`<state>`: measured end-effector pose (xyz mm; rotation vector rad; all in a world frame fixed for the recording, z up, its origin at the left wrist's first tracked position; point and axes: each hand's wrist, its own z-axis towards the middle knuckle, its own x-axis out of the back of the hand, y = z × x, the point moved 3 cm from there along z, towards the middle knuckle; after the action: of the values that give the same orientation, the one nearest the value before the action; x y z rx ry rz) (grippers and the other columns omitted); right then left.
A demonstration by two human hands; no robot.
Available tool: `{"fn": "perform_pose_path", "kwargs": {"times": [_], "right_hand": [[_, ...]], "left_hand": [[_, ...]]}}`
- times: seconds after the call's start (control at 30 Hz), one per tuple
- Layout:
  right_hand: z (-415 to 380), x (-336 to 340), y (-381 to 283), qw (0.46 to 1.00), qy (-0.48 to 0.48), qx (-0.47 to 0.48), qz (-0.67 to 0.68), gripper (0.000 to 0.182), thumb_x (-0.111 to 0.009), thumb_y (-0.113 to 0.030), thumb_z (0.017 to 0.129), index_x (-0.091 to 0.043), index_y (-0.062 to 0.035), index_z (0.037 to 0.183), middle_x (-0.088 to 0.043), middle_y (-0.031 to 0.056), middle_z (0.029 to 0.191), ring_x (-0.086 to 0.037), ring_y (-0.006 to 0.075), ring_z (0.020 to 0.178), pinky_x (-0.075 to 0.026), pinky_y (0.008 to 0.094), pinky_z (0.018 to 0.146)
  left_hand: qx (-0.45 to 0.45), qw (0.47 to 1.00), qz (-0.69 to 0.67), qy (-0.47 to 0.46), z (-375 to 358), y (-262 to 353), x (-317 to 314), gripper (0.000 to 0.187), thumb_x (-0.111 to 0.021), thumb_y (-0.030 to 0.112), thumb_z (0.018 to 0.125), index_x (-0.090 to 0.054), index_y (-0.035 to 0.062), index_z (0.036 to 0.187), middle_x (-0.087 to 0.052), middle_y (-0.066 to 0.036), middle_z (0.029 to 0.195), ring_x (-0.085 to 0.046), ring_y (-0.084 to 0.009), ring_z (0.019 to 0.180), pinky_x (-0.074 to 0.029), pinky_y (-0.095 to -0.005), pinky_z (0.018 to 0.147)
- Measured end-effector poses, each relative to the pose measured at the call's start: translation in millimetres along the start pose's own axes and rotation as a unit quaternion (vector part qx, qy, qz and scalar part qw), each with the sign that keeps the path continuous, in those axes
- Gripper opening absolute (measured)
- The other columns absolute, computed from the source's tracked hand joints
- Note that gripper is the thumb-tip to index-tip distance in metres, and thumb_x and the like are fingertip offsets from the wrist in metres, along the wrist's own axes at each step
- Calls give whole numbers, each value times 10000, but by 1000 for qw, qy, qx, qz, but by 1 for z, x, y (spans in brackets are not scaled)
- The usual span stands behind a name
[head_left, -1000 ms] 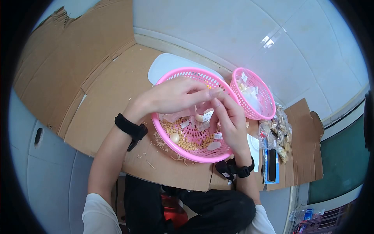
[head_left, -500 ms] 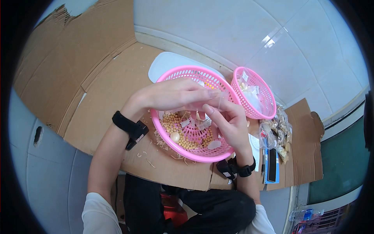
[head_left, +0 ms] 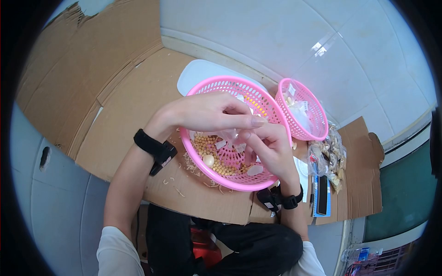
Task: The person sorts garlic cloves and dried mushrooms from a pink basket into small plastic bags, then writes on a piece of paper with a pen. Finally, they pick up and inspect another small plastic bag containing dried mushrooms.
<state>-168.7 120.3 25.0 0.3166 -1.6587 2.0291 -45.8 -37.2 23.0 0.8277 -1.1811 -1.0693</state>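
Note:
Over a large pink plastic basket (head_left: 209, 177), my left hand (head_left: 207, 112) reaches in from the left with fingers bent and pinched. My right hand (head_left: 272, 149) meets it from the right, thumb and fingers pressed together. Between them both hands grip a small clear plastic bag (head_left: 227, 135), partly hidden by the fingers. Below, small round tan beads or beans (head_left: 202, 145) lie in the basket along with a larger cream ball (head_left: 208, 160). A translucent whitish piece (head_left: 255, 170) rests near the basket's front right wall.
A smaller pink basket (head_left: 317, 112) with clear bags stands at the back right. Filled bags (head_left: 331, 154), a black phone (head_left: 323, 195) and a blue notebook (head_left: 315, 211) lie on the right. Behind is a white lid (head_left: 191, 76). Pale shreds (head_left: 191, 165) litter the cardboard-covered table (head_left: 124, 124).
My left fingers have curled in, and the two hands' fingertips have come closer together. The clear bag hangs lower between them. The baskets stay in place.

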Motion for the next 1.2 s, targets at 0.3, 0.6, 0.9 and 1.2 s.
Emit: {"fn": "perform_pose_path", "kwargs": {"times": [0.3, 0.6, 0.9, 1.2], "right_hand": [[4, -4, 0, 989, -15, 104, -108, 158, -732, -117, 991, -785, 9, 1068, -679, 66, 664, -656, 98, 596, -482, 285, 542], [5, -2, -5, 993, 81, 26, -85, 173, -685, -65, 998, -787, 0, 1122, -752, 92, 787, -649, 101, 599, -498, 293, 559], [1, 6, -1, 989, 139, -25, -53, 176, -704, -24, 988, -785, -1, 1142, -766, 42, 802, -598, 34, 601, -473, 225, 541], [1, 6, -9, 978, 161, 40, -126, 153, -718, -42, 984, -792, -2, 1112, -783, 48, 866, -647, 58, 609, -470, 235, 537]], "left_hand": [[45, 996, 68, -29, 5, -1, 2, 487, -554, 420, 1116, -692, -20, 1270, -729, -93, 1113, -660, -153, 1014, -547, -325, 890], [97, 992, -71, 25, 0, 2, -1, 614, -501, 536, 1114, -660, -18, 1326, -718, -113, 1215, -676, -175, 1117, -564, -345, 987], [25, 991, -124, 44, 5, -15, -9, 706, -428, 579, 1123, -692, -59, 1267, -730, -113, 1031, -722, -185, 899, -597, -313, 828], [45, 999, -12, 25, 7, -9, -1, 627, -445, 520, 1126, -719, -40, 1184, -774, -133, 974, -744, -190, 847, -594, -334, 806]]}}
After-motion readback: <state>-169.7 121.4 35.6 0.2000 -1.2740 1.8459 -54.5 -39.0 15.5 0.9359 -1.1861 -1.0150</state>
